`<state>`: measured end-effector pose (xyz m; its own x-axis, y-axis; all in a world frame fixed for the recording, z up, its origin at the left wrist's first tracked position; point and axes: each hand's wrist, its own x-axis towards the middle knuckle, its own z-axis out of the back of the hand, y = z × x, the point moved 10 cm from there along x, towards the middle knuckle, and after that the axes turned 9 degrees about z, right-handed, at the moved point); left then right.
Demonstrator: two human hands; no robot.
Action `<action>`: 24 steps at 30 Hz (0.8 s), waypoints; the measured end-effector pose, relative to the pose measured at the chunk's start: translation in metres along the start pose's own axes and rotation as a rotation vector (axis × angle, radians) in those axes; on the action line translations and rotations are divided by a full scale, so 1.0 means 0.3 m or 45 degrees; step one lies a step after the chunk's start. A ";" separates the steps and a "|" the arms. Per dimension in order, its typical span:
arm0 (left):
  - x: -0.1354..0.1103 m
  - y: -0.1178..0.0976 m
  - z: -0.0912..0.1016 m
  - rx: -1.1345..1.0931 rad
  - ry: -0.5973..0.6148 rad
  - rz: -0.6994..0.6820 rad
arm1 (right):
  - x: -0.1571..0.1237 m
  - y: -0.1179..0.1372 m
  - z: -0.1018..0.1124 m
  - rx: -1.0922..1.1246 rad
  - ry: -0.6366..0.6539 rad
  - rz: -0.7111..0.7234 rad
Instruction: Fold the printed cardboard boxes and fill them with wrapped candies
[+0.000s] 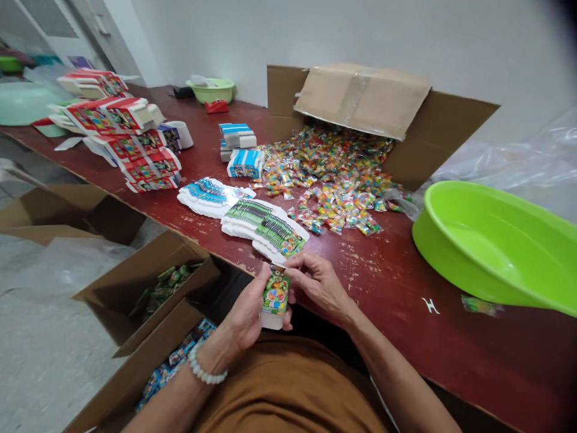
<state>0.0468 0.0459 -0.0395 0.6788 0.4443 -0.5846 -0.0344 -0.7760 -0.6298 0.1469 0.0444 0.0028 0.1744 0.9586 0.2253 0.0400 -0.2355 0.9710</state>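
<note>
Both of my hands hold one small green printed carton (276,294) at the near edge of the dark red table (396,282). My left hand (247,316) wraps round its left side and bottom; a white bead bracelet sits on that wrist. My right hand (318,282) pinches the carton's top right corner. Just beyond lies a fanned stack of flat green cartons (265,228), and a similar blue stack (210,195) lies to its left. A heap of small colourful candy packets (331,177) spills from a tipped cardboard box (360,99).
A bright green basin (496,246) stands at the right. Folded blue boxes (241,150) and stacked red boxes (130,141) sit further left. On the floor to my left, open cardboard boxes hold green cartons (164,282) and blue ones (180,361).
</note>
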 end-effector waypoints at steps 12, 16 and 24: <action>0.032 -0.059 0.023 0.379 -0.047 -0.306 | 0.046 -0.016 0.010 0.122 -0.022 -0.176; 0.033 -0.049 0.029 0.363 -0.029 -0.268 | 0.027 -0.006 -0.003 0.129 0.030 -0.170; 0.037 -0.008 0.015 0.145 -0.011 -0.198 | 0.006 0.110 -0.037 -0.496 0.234 0.294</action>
<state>0.0511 0.0549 -0.0469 0.6764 0.5592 -0.4794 -0.0127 -0.6419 -0.7667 0.1377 0.0402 0.0361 -0.0426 0.9092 0.4142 -0.3563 -0.4012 0.8438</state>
